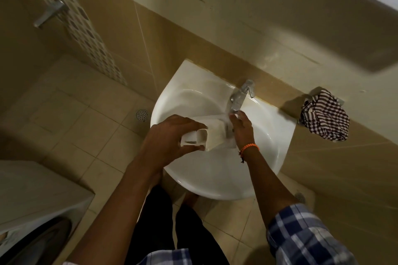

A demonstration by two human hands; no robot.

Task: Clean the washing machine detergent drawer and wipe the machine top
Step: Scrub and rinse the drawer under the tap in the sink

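Two hands work over the white basin in the head view, the only view given. The left hand grips the detergent drawer, fingers curled round its near end, and holds it tilted over the bowl with the far end under the tap. The right hand lies with fingers straight against the drawer's far side, just below the spout; it presses or rubs rather than clasps. Water seems to run from the spout onto the drawer, though blur makes this hard to confirm.

By my judgement the step in hand is rinsing the drawer; wiping the machine top is not yet done. The next move likely calls for turning the drawer so the stream reaches its other compartments, the left hand keeping a firm hold on wet plastic.

Room is tight at the far side: the spout hangs just above the drawer, and the tiled wall stands close behind. The bowl's near rim lies below the wrists. A checked cloth hangs on the wall to the right, near at hand for wiping. The washing machine stands at lower left, well apart from the basin across open floor
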